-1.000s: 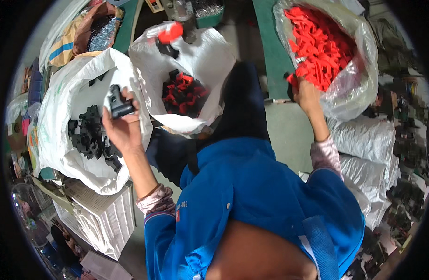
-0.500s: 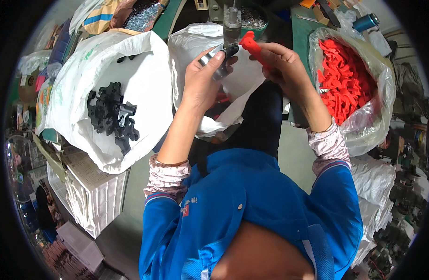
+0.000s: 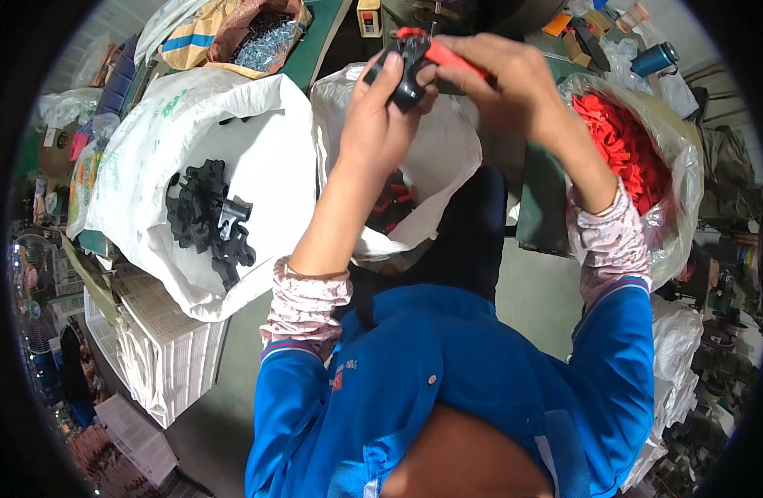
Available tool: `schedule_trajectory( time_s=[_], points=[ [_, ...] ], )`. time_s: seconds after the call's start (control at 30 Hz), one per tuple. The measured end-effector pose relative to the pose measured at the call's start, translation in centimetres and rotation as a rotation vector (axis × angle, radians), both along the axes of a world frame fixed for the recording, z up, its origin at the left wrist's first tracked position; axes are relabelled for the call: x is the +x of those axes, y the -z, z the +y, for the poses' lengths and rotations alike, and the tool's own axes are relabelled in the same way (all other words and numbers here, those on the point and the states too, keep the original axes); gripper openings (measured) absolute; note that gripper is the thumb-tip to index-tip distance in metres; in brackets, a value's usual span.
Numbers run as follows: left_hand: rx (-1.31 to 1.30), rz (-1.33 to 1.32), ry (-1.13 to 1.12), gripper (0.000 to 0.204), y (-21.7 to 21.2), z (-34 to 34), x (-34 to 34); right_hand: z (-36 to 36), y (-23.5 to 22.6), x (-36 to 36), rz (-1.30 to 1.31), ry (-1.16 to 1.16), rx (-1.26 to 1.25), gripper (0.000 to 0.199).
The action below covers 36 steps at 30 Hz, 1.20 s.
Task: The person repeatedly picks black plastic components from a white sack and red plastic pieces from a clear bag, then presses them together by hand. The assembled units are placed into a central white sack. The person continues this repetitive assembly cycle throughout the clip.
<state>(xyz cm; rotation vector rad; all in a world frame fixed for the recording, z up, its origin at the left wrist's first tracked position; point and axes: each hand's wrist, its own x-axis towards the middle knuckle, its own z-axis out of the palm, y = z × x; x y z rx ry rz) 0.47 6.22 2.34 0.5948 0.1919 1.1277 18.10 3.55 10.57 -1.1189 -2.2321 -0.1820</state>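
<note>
My left hand [image 3: 377, 124] is closed round a black molded plastic part [image 3: 410, 76], which it holds up above the middle white sack [image 3: 456, 141]. My right hand [image 3: 514, 83], partly blurred, grips a red plastic lever-like piece [image 3: 453, 60]. The red piece meets the upper end of the black part, and red also shows on that part's far side; how the two fit together is hidden by my fingers. Below my hands, black and red pieces [image 3: 394, 203] lie inside the middle sack.
On the left, a white sack [image 3: 278, 133] holds black parts [image 3: 203, 203]. A clear plastic bag [image 3: 687, 158] of red pieces [image 3: 622, 153] stands on the right. Small metal pieces [image 3: 269, 41] fill a paper bag at the back. A blue cylinder [image 3: 654, 60] lies far right.
Both hands have moved up, away from my body. The red piece, held apart from the black part before, now touches it. My left hand has turned the black part.
</note>
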Motion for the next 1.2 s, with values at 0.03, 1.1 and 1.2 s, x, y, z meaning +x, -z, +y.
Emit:
schedule_trajectory(
  time_s=[0.03,1.1,1.2],
  points=[
    [-0.005,-0.015,-0.045,0.039,-1.4,0.5,0.4,0.5,-1.0,0.1,0.025,0.009,0.013,0.025],
    [0.252,1.581,-0.84,0.038,9.5,-5.1,-30.6,-17.6,10.2,12.6,0.222,1.024,-0.484,0.028],
    [0.131,1.165,-0.85,0.041,8.2,-5.1,-28.3,-19.4,10.9,18.0,-0.08,1.3,-0.497,0.031]
  ],
)
